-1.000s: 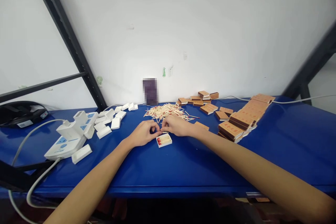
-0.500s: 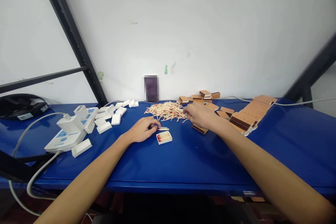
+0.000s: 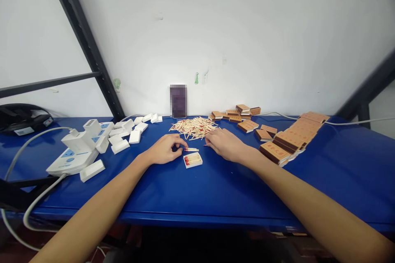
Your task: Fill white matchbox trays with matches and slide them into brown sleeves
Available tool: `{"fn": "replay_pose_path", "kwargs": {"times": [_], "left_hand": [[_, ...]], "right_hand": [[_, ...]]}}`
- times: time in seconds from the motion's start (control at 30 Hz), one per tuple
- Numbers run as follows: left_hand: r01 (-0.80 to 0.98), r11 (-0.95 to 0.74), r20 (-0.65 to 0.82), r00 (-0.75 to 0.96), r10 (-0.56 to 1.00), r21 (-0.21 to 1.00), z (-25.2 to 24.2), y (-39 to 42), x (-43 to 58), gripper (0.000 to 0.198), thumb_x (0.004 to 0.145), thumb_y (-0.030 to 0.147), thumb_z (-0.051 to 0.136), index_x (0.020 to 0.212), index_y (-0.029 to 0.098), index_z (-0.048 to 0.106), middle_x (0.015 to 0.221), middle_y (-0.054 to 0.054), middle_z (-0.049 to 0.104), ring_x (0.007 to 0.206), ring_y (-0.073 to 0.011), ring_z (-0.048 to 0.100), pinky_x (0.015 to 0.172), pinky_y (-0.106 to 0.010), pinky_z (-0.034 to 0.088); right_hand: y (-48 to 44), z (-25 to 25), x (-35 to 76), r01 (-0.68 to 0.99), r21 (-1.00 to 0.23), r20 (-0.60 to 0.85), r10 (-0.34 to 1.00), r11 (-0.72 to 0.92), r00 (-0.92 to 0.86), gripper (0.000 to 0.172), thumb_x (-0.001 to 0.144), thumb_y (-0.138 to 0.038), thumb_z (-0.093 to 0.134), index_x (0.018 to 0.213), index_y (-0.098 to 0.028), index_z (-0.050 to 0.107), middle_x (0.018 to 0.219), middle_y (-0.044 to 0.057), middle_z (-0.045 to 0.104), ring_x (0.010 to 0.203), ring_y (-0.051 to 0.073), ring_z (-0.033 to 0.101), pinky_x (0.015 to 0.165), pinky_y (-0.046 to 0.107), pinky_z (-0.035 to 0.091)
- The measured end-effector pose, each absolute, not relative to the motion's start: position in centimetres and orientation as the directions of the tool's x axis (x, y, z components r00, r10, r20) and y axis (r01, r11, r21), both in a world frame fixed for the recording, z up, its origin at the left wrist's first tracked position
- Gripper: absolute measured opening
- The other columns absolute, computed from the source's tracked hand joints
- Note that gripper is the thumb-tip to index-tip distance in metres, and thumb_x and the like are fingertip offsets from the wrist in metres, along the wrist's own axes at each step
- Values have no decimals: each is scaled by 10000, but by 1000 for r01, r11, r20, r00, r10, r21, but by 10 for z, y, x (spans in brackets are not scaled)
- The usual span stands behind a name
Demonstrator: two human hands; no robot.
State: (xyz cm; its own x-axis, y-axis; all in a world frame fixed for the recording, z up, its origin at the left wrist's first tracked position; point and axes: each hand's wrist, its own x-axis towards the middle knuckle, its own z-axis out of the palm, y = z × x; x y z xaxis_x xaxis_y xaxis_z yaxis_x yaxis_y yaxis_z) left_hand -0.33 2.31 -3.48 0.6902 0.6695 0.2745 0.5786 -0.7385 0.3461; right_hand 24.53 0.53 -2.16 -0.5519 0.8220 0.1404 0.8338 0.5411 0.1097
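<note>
- Blue table (image 3: 216, 189) against a plain white wall, black shelf struts at the upper left and far right of the frame.
- Done so far, as I read it: just one open tray (image 3: 193, 159) sat at frame center, partly filled with matches, red heads on the left.
- Left hand (image 3: 163, 151) was right beside it, center-left, thumb and forefinger pinched on a little bundle of matches (image 3: 191, 149), maybe three or four.
- Right hand (image 3: 225, 144) lay palm down, center-right, fingers loosely bent at the near edge of the loose match pile (image 3: 194, 127). Couldn't tell if it gripped anything.
- Left to go looked like a lot: that pile was way too many to count.
- Empty white trays (image 3: 129, 133), mid-left: roughly ten, one of them lying apart lower left.
- Brown sleeves (image 3: 290, 137), fanned in overlapping stacks on the right, plus a smaller heap (image 3: 240, 114) at the back. No exact count, they overlapped.
- One white power strip (image 3: 77, 154) with cable, far left.
</note>
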Motion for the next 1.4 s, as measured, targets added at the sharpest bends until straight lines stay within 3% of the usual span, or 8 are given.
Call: {"fn": "replay_pose_path", "kwargs": {"times": [0.2, 0.33, 0.43, 0.6, 0.93, 1.07, 1.23, 1.4], "left_hand": [[592, -716, 302, 652, 695, 370, -38, 25, -1, 254, 814, 167, 498, 986, 201, 682, 696, 19, 541, 637, -124, 501, 635, -254, 398], [611, -714, 303, 648, 699, 341, -38, 26, -2, 268, 894, 222, 452, 1082, 194, 641, 790, -5, 599, 724, -154, 537, 707, -285, 417], [595, -745, 282, 691, 665, 301, -38, 25, -2, 312, 937, 227, 405, 1147, 208, 635, 920, -38, 615, 841, -180, 556, 777, -305, 421], [583, -767, 234, 732, 639, 269, -36, 25, -2, 368, 930, 187, 383, 1171, 216, 659, 860, -39, 551, 856, -190, 543, 785, -304, 411], [592, -754, 245, 716, 654, 284, -32, 23, -3, 360, 880, 149, 411, 1116, 198, 678, 866, -42, 556, 791, -175, 538, 748, -306, 425], [599, -747, 275, 695, 664, 289, -25, 16, 1, 253, 919, 278, 453, 970, 190, 684, 830, -31, 573, 787, -175, 534, 724, -301, 412], [585, -777, 235, 742, 628, 232, -17, 0, 9, 348, 838, 528, 592, 868, 187, 655, 851, -29, 582, 822, -190, 532, 774, -327, 401], [553, -818, 181, 798, 575, 160, -13, -9, 13, 295, 786, 479, 638, 837, 188, 649, 782, -9, 563, 736, -167, 520, 745, -320, 391]], "right_hand": [[11, -37, 216, 730, -103, 301, 720, 676, -625, 229, 966, -208, 459, 966, -164, 684, 984, 97, 688, 943, 202, 594, 837, 313, 413], [20, -44, 223, 718, -228, 449, 725, 657, -521, 269, 982, -211, 422, 1070, -172, 673, 1032, 92, 684, 986, 196, 591, 895, 328, 424], [22, -45, 228, 767, -165, 390, 755, 620, -527, 300, 972, -164, 407, 1126, -160, 665, 1071, 111, 657, 1035, 205, 575, 908, 324, 414], [15, -40, 224, 809, -38, 247, 790, 587, -562, 371, 912, -80, 435, 1201, -169, 649, 1090, 128, 615, 1006, 228, 579, 848, 327, 419], [15, -44, 225, 816, -47, 281, 792, 576, -543, 361, 914, -103, 422, 1197, -171, 636, 1104, 120, 593, 996, 221, 581, 841, 320, 413], [14, -44, 226, 797, -58, 292, 774, 601, -562, 323, 938, -135, 418, 1152, -169, 657, 1086, 121, 600, 990, 216, 579, 843, 318, 414], [11, -41, 224, 808, -70, 279, 789, 586, -548, 336, 923, -116, 432, 1199, -153, 622, 1109, 123, 588, 1038, 218, 563, 880, 324, 409], [11, -42, 223, 816, -80, 253, 804, 572, -538, 349, 928, -132, 425, 1225, -150, 607, 1122, 129, 567, 1031, 220, 564, 878, 328, 414]]}}
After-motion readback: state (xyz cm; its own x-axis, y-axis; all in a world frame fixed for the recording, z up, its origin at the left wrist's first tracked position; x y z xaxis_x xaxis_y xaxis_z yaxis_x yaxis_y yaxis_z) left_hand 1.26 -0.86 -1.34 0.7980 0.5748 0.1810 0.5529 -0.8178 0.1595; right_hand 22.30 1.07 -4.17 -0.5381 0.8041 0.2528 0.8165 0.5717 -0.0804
